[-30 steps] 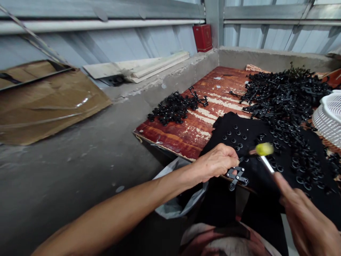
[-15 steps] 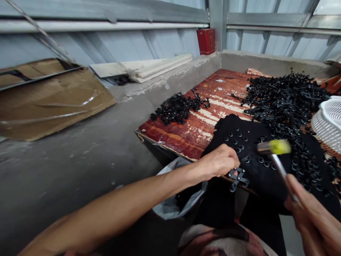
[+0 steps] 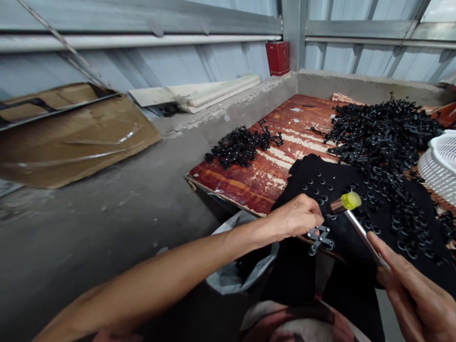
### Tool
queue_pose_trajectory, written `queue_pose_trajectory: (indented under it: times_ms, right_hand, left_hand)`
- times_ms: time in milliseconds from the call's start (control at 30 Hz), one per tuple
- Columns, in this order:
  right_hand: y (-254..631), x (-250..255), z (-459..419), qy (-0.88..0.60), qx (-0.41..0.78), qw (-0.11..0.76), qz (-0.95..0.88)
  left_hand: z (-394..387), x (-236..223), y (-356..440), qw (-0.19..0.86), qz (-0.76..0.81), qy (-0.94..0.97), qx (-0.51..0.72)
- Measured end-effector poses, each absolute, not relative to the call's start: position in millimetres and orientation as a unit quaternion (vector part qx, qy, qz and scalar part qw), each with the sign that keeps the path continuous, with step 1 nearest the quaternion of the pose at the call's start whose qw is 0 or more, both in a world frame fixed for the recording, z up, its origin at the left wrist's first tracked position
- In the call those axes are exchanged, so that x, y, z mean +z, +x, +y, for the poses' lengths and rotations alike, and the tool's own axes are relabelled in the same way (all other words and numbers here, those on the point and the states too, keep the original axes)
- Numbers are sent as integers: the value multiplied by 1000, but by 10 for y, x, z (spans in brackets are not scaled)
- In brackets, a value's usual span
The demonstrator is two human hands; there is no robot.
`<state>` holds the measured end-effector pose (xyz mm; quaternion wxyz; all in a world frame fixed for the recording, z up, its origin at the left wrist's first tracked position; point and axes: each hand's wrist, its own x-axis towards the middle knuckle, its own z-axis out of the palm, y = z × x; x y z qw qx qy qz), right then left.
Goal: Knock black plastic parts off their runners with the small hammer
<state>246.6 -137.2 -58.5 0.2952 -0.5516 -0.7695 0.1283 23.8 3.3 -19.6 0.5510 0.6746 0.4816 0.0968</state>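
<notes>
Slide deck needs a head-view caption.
Left hand pinches black plastic linked part while right hand holds yellow-headed metal mallet.

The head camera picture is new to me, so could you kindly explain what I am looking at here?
The camera sits on a person's head and looks down at their own two bare hands; there is no machine. The left hand pinches a small black linked plastic part at the near edge of a black cloth. The right hand grips a small hammer with a yellow-tipped head, poised just above that part. The cloth lies on a worn red wooden board, scattered with small black rings. Two piles of black plastic parts rest behind: a small pile and a large pile. A white plastic basket stands at the right edge.
</notes>
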Motion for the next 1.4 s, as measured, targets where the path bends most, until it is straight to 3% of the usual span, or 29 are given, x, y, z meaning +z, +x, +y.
queue_pose_trajectory:
  times_ms: [100,167,267,333,467,567,733,1000,1200,1400]
  right_hand:
    - [2272,-462,-1249,-596,171,382,-686]
    - [2136,-403,-1169,-592,264,411,-641]
    - [1990,-394,-1107,-593,450,404,-531]
    - [1939,-434,-1107,-585,507,400,-491]
    - [1862,-535,-1140,-575,516,478,-417]
    - [1743,-570,-1158,-561,510,525,-387]
    - [1443,-543,-1190,-588,489,507,-398]
    - [1312,-562,-1242,-565,540,439,-442]
    - [1629,-507,-1084,-560,487,426,-518]
    - [1548,-487,-890,-535,531,441,-487]
  left_hand:
    - [-72,-130,233,600,408,684,68]
    - [-159,-75,222,635,349,688,37]
    - [-238,-37,171,642,327,693,30]
    - [-255,-80,105,654,346,668,80]
    - [-329,-303,-49,727,393,497,263]
    - [-457,-436,-114,727,410,466,292]
    - [-555,-383,-126,657,434,545,288]
    - [-446,-299,-46,703,435,443,346]
    - [-400,-234,-166,681,424,567,189]
    - [-411,-171,-200,636,417,643,89]
